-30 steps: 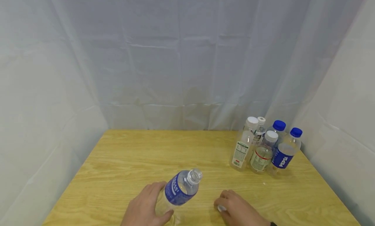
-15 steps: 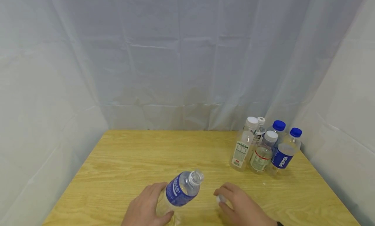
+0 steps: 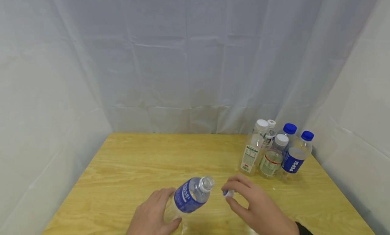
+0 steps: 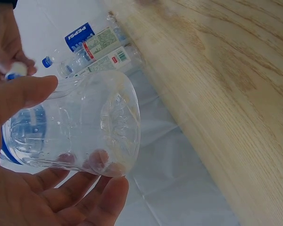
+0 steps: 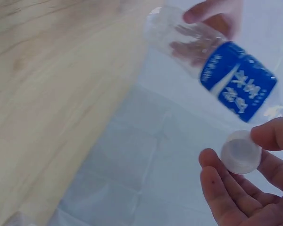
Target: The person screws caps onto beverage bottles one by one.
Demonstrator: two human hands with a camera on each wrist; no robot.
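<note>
A clear plastic bottle with a blue label (image 3: 186, 198) leans to the right, its mouth uncapped. My left hand (image 3: 150, 213) grips its lower body. In the left wrist view the thumb and fingers wrap round the see-through base of the bottle (image 4: 80, 117). Just right of the bottle mouth, my right hand (image 3: 257, 208) pinches a small white bottle cap (image 3: 228, 193) between thumb and fingers. The right wrist view shows the hollow inside of the cap (image 5: 241, 154). Cap and bottle mouth are apart.
Several capped bottles stand grouped at the right of the wooden table (image 3: 137, 164), among them a Pepsi bottle (image 3: 294, 164), a bottle with a red-edged label (image 3: 270, 164) and a tall white-capped one (image 3: 250, 157). White sheeting (image 3: 182, 76) hangs behind and at both sides.
My right hand has risen from near the tabletop with the cap, coming level with the bottle mouth. The left hand and its bottle have shifted only slightly to the right.
</note>
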